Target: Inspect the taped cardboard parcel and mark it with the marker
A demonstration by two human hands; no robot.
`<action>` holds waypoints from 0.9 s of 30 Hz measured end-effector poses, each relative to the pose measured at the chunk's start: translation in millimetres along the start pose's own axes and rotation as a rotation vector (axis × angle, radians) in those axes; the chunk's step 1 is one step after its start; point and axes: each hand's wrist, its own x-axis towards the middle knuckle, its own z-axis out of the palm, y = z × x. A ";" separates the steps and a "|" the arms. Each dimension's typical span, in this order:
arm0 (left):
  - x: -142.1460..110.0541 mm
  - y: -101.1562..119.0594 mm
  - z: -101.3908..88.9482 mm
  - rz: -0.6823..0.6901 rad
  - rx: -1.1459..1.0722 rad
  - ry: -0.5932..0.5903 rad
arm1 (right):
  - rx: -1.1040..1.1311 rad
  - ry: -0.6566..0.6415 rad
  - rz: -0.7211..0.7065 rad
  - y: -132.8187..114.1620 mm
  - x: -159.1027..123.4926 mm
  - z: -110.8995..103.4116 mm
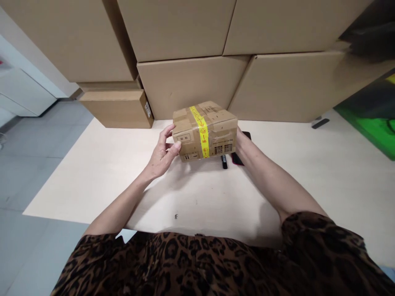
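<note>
A small cardboard box (188, 137) with a yellow tape strip (203, 133) around it is held tilted above the pale table (197, 197). My left hand (163, 150) grips its left end, with the thumb on the near face and the fingers toward the top edge and behind. At the right end, my right hand (240, 137) supports the box; its fingers are hidden behind it. Printed labels and square codes show on the near face. Below the box, a small black object (224, 162) and a dark flat object with a red edge (238, 159) lie partly covered.
Large cardboard cartons (191, 86) are stacked along the table's back edge. A smaller flat carton (117, 109) stands at the back left. A black piece (321, 123) lies at the back right, near a green object (364, 127). Grey floor tiles show at left.
</note>
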 end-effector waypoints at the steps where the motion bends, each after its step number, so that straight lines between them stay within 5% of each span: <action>1: -0.1 -2.1 -0.1 -0.006 0.028 -0.006 | -0.019 0.035 0.010 1.3 2.7 4.2; 8: 0.1 -23.1 -4.3 -0.066 0.210 -0.011 | -0.265 0.148 -0.010 1.2 6.1 1.3; 10: 0.9 -26.3 -4.1 -0.079 0.177 0.002 | -0.434 0.158 -0.042 -5.3 -12.6 -13.1; 12: 2.6 -26.7 -3.7 -0.077 0.122 0.026 | -0.860 0.106 -0.098 -12.3 -39.4 -26.6; 17: 6.1 -23.2 -2.1 -0.177 -0.022 0.055 | -1.401 -0.140 0.074 -13.3 -102.6 -32.8; 23: 6.0 -26.5 -0.4 -0.263 -0.042 0.093 | -1.533 -0.287 0.029 3.3 -118.7 -21.0; 27: 6.9 -26.0 -1.4 -0.336 -0.070 0.085 | -1.257 -0.263 0.027 -0.4 -119.2 -36.7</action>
